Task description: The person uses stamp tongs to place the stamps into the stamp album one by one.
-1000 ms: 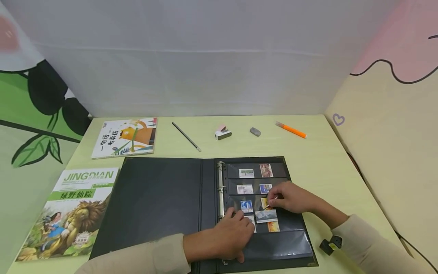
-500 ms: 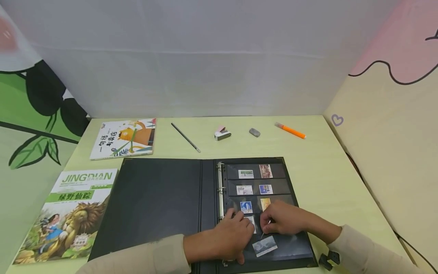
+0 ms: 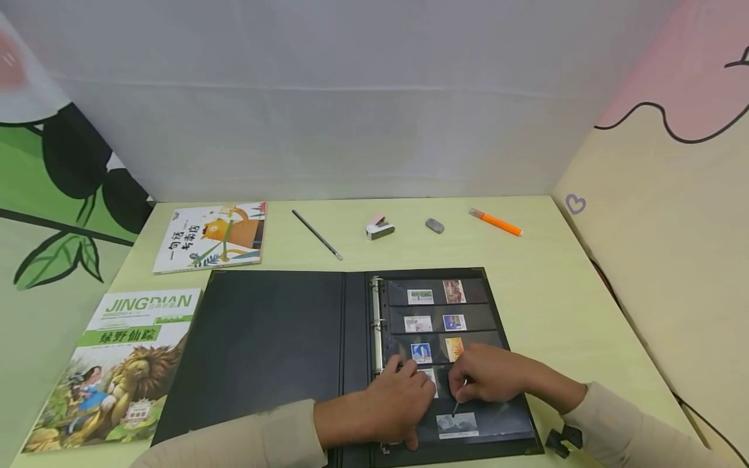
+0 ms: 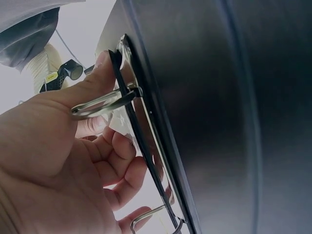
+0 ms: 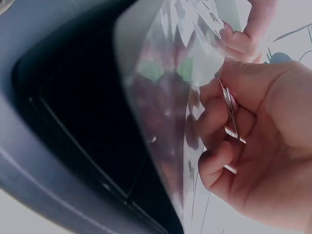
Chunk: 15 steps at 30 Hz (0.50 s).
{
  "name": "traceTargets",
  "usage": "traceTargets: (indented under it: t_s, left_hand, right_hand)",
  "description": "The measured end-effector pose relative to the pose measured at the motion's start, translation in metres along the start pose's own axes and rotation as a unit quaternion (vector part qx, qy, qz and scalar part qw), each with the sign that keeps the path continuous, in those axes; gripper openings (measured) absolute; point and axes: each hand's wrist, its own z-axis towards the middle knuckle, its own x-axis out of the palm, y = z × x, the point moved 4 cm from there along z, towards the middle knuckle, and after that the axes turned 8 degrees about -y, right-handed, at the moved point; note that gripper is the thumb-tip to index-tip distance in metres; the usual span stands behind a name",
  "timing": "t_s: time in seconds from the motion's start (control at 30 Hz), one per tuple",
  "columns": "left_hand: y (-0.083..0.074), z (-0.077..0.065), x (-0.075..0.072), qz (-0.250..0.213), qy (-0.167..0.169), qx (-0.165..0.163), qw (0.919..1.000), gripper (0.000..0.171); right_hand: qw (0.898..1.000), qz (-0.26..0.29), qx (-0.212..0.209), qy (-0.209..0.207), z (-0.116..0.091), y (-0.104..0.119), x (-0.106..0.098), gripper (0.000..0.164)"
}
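A black ring-binder stamp album (image 3: 275,325) lies open, with rows of stamps in clear pockets on its right page. My right hand (image 3: 488,374) pinches slim metal tweezers (image 3: 456,407) between thumb and fingers. Their tips meet the upper edge of a grey landscape stamp (image 3: 458,426), which lies level over the bottom pocket. In the right wrist view the tweezers (image 5: 230,106) show in the curled fingers beside the shiny clear sheet (image 5: 165,87). My left hand (image 3: 400,403) rests on the page near the metal rings (image 3: 378,325), fingers spread over a stamp in the fourth row, partly hiding it.
Two picture books, one with an orange animal (image 3: 210,237) and one with a lion (image 3: 114,370), lie to the left. Behind the album are a pencil (image 3: 316,234), a small stapler (image 3: 380,229), a grey eraser (image 3: 434,225) and an orange marker (image 3: 496,222).
My right hand has brought the grey stamp down from the third and fourth rows to the bottom pocket. It was tilted half a second ago and now lies level. My left hand stayed put.
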Motion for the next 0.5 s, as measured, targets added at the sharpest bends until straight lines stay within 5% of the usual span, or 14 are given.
traceTargets:
  t_s: [0.3,0.5]
  left_hand:
    - [0.000,0.001,-0.001,0.002,0.008,0.003,1.0000,0.070]
    - [0.001,0.001,0.001,-0.025,0.012,0.005,0.9996,0.075]
  right_hand:
    - [0.994,0.025,0.068,-0.081,-0.015,-0.037,-0.030,0.006]
    - [0.965,-0.032,0.148,-0.215,-0.038,-0.086,-0.065,0.009]
